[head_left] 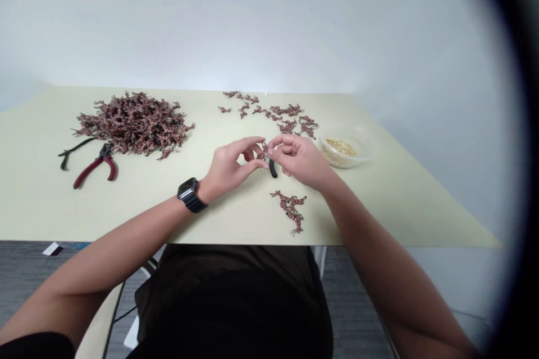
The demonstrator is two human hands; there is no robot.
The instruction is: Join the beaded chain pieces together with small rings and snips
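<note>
A small brown deer figurine [263,151] is pinched between my two hands above the middle of the table. My left hand [233,165] grips it from the left with thumb and fingertips, and a black watch sits on that wrist. From the right, my right hand [301,160] holds the same figurine with thumb and forefinger. A curved black handle [273,168] shows just below the fingers; the rest of that tool is hidden. Nearer the front edge lies a small cluster of brown deer figurines [290,210].
A large heap of brown figurines [137,123] covers the back left. Red-handled pliers [99,165] and a black-handled tool [76,150] lie before it. More loose figurines [286,112] are scattered at the back. A clear plastic bowl [366,148] at right holds small gold-coloured pieces [341,147].
</note>
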